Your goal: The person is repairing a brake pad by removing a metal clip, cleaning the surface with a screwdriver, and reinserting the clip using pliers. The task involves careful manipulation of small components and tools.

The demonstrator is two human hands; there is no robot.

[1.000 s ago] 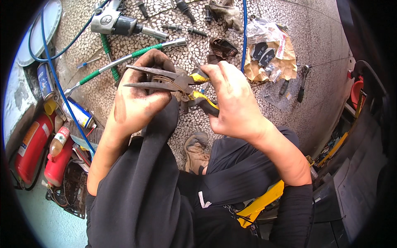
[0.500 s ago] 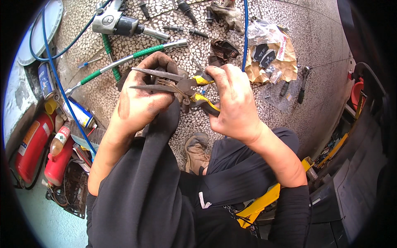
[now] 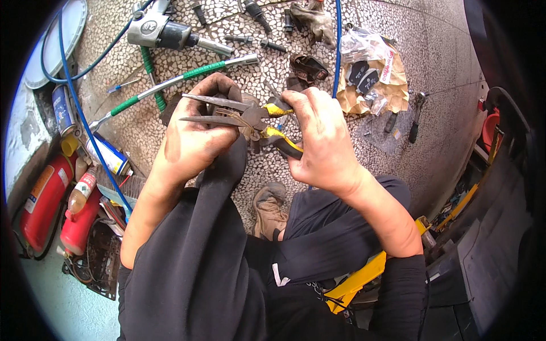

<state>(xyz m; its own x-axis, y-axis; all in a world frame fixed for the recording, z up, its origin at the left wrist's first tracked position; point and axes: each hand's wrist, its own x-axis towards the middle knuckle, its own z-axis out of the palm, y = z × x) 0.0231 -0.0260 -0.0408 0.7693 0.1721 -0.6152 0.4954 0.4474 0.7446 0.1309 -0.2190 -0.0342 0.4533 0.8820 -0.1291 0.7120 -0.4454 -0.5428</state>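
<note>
My right hand is wrapped around the yellow-and-black handles of long-nose pliers. The pliers' jaws are spread, their tips pointing left across the fingers of my left hand. That hand is blackened with grime and curled closed around a dirty metal part, mostly hidden behind the pliers and fingers. A thin bent wire piece shows by the pliers' pivot; whether it is attached to the metal part, I cannot tell.
On the speckled floor lie an impact wrench, a green-gripped bar, several bolts, a glove, and brake pads on brown paper. A ratchet lies right. Fire extinguishers and spray cans stand left. A blue hose crosses the left side.
The wire piece between the pliers' jaws sits slightly differently, and the pliers have shifted very slightly. Both hands keep their grip almost in place.
</note>
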